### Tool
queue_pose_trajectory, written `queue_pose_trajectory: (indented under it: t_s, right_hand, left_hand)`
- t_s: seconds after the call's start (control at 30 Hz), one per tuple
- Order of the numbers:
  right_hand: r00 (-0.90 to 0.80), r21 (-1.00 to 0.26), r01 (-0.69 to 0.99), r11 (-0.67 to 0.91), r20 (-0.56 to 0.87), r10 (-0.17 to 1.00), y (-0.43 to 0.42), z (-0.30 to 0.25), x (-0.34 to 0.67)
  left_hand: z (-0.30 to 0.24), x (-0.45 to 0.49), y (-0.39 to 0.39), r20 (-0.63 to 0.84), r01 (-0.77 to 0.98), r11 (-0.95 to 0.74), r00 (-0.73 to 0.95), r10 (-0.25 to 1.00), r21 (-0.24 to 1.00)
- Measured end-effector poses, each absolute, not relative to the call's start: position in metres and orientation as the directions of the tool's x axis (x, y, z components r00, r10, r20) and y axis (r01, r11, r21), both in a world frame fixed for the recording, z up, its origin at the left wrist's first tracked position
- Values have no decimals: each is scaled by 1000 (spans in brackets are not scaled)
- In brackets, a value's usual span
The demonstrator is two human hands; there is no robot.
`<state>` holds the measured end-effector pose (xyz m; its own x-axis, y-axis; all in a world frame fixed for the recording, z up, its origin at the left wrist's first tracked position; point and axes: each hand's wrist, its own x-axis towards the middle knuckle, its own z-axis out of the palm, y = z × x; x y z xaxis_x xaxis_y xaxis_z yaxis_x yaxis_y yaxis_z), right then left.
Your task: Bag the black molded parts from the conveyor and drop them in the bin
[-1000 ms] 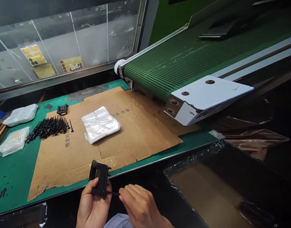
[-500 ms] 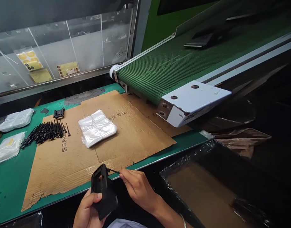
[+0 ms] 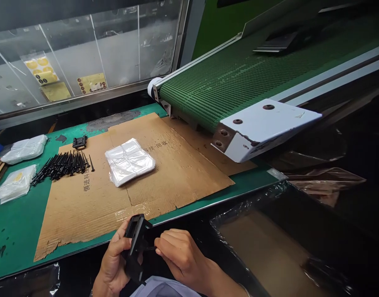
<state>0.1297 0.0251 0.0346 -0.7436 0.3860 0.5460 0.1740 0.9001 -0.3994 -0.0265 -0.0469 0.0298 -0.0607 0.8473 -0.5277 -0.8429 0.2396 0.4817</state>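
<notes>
My left hand (image 3: pixel 113 258) is closed around a black plastic housing (image 3: pixel 135 241), a hollow frame-like part, held tilted on end just off the front edge of the table. My right hand (image 3: pixel 181 253) is in a pinch beside it, its fingertips on a thin black pin (image 3: pixel 150 248) that points at the housing's right side. Whether the pin's tip is inside the housing cannot be seen. On the cardboard and table beyond lies a heap of black pins (image 3: pixel 65 164). Behind the heap sits a small black bracket (image 3: pixel 79 142).
A bundle of clear plastic bags (image 3: pixel 129 161) lies on the cardboard sheet (image 3: pixel 183 177). Other bag stacks (image 3: pixel 16 183) rest at left. A green conveyor belt (image 3: pixel 220 90) slopes down from the right, carrying a dark part (image 3: pixel 276 43). A plastic-lined box (image 3: pixel 257 247) stands lower right.
The housing has been turned more upright and edge-on in my left hand. My right hand has brought the pin from the housing's upper end down to its side. The camera view has shifted slightly.
</notes>
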Motion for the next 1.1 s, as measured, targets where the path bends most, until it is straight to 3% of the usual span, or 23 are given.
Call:
queue_pose_trajectory:
  t_s: [0.27,0.43,0.53,0.77,0.97,1.1]
  right_hand:
    - [-785,-260,177,949,544,296,26,47,127]
    - [-862,-218,45,975,485,148,26,44,133]
    - [-884,-245,-30,969,458,89,23,44,139]
    - [-803,-377,182,908,475,359,15,49,135]
    - [-720,-508,213,835,496,486,18,42,130]
    - [-719,-603,225,765,427,548,26,33,129]
  left_hand:
    - [29,-21,-48,-539,-833,252,-65,840,493]
    - [35,-20,-47,-543,-856,300,28,839,420]
    - [33,-23,-47,-557,-847,250,-64,828,468]
    - [34,-16,-46,-449,-761,173,-168,878,625]
    - [26,-15,-55,-388,-752,142,-162,907,644]
    - [18,-21,-63,-363,-710,146,-163,917,689]
